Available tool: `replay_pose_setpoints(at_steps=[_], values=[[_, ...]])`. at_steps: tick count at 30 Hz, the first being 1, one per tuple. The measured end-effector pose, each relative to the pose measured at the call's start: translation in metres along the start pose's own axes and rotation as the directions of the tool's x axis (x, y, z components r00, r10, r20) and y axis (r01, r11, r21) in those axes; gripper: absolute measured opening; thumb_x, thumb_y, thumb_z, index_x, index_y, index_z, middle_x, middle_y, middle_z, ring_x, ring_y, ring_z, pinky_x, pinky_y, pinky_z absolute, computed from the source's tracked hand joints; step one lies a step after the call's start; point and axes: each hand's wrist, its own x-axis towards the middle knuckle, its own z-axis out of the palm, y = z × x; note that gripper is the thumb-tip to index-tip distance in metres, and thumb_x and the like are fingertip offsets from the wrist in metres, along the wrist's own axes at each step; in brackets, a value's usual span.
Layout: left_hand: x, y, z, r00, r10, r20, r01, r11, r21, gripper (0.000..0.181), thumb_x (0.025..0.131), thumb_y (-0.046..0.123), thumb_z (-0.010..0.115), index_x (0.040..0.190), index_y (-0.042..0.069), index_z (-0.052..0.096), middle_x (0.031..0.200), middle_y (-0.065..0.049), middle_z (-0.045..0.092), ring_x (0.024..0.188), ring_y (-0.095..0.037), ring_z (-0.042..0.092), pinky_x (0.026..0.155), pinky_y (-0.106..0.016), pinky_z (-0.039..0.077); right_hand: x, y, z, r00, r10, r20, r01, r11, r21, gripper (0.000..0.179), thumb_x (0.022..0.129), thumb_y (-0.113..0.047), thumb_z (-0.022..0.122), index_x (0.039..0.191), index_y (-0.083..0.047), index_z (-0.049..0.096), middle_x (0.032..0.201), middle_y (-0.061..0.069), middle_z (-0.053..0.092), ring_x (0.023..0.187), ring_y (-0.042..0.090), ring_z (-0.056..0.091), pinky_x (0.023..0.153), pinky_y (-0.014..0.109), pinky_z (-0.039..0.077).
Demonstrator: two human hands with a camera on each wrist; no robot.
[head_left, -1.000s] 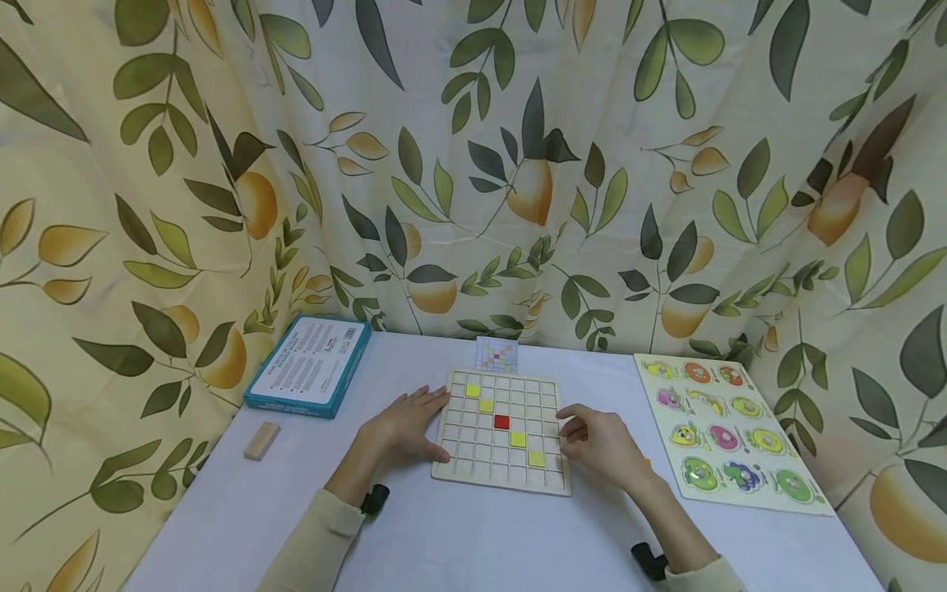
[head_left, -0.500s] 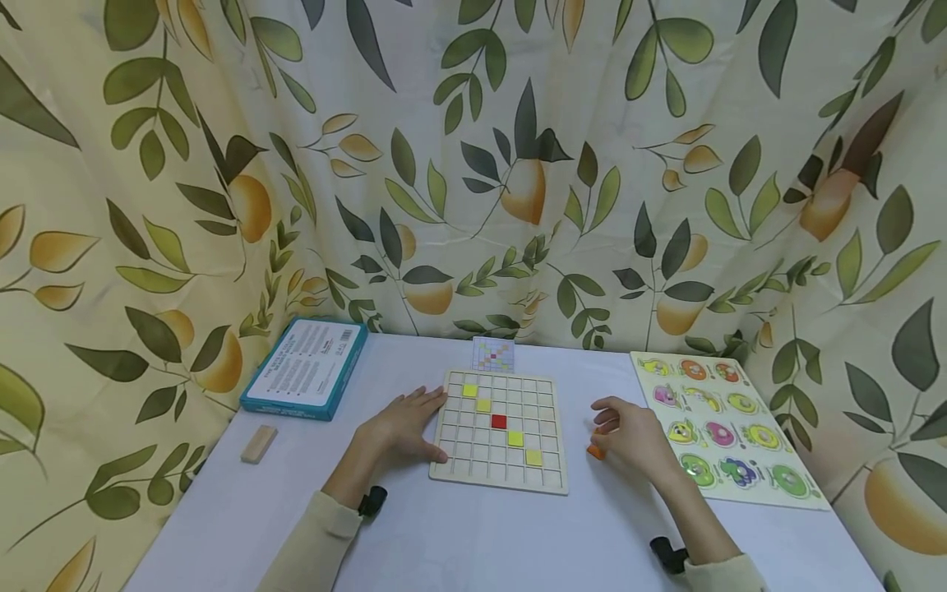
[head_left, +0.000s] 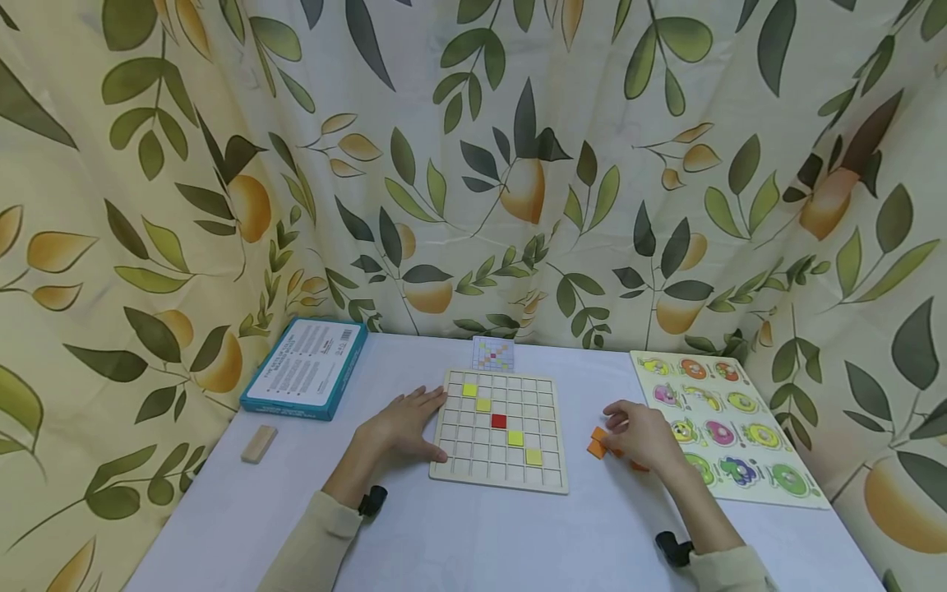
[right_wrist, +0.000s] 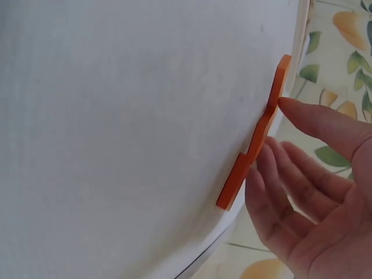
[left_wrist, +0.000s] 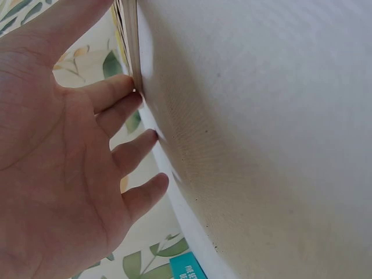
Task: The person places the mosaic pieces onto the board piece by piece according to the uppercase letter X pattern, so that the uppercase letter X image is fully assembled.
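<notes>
A square wooden grid board (head_left: 497, 486) lies mid-table, with yellow tiles (head_left: 515, 439) and one red tile (head_left: 499, 422) in a diagonal row. My left hand (head_left: 399, 429) rests at the board's left edge, fingers extended and thumb at its lower corner. In the left wrist view, fingertips (left_wrist: 125, 87) touch the board's side. To the right of the board, several orange tiles (head_left: 596, 448) lie on the table under my right hand (head_left: 645, 434). The right wrist view shows that thumb touching an orange tile (right_wrist: 261, 136), the other fingers loosely bent beside the tiles.
Behind the board lies a small pattern card (head_left: 493, 353). At left are a blue box (head_left: 303, 366) and a small wooden block (head_left: 259, 444). A fruit picture board (head_left: 710, 411) lies at right, partly behind my right hand. A patterned curtain (head_left: 473, 205) hangs behind the table.
My right hand has moved right, from the board's right edge to the orange tiles, and more of them now show. My left hand stays at the board.
</notes>
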Motion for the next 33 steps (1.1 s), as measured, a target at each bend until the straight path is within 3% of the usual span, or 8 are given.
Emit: replay_pose_setpoints(at_steps=[14,23,33], values=[[-0.002,0.002,-0.001,1.000,-0.003,0.004,0.003,1.000,-0.002,0.109,0.077,0.056,0.088,0.164,0.016,0.035,0.172,0.000,0.028,0.160,-0.031,0.017,0.129,-0.055,0.017,0.009,-0.006,0.001,0.999,0.005,0.039,-0.005,1.000,-0.007,0.039,0.082,-0.009,0.086,0.117,0.000,0.072,0.089,0.002,0.072,0.080,0.020,0.061,0.067,0.033,0.050],[0.001,-0.001,0.000,1.000,-0.003,-0.001,0.003,1.000,-0.001,0.110,0.076,0.058,0.088,0.164,0.016,0.035,0.172,0.000,0.028,0.160,-0.030,0.016,0.129,-0.055,0.017,0.016,-0.006,0.004,0.998,-0.008,0.058,0.005,0.999,0.044,0.043,0.077,-0.006,0.087,0.117,0.000,0.072,0.093,0.005,0.073,0.080,0.019,0.064,0.066,0.032,0.054],[-0.001,0.000,-0.001,1.000,-0.003,-0.002,0.003,1.000,-0.002,0.110,0.076,0.057,0.088,0.164,0.016,0.036,0.172,0.000,0.028,0.160,-0.030,0.017,0.129,-0.055,0.017,0.022,-0.013,0.010,0.998,0.028,0.050,-0.029,1.000,0.009,0.046,0.080,-0.012,0.087,0.121,0.000,0.070,0.090,0.005,0.071,0.075,0.020,0.062,0.064,0.030,0.053]])
